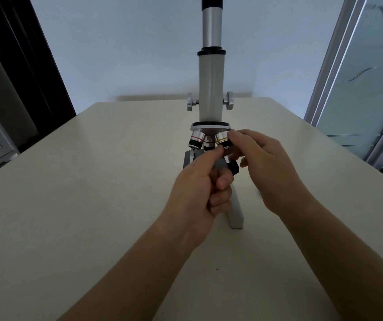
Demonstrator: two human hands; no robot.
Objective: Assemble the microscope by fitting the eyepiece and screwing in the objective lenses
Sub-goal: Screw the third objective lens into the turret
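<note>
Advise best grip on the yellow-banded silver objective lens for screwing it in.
Grip the yellow-banded silver objective lens round its barrel, below the band, from the right front: it tilts outward there, while the black-tipped middle lens crowds its left.

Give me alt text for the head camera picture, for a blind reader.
The right hand pinches a yellow-banded objective lens under the microscope nosepiece, the left hand close below it. Two other lenses are mounted, the eyepiece fitted.

left grip: fingers curled, thumb raised | right grip: thumb, forefinger pinching | forearms angled inward
</note>
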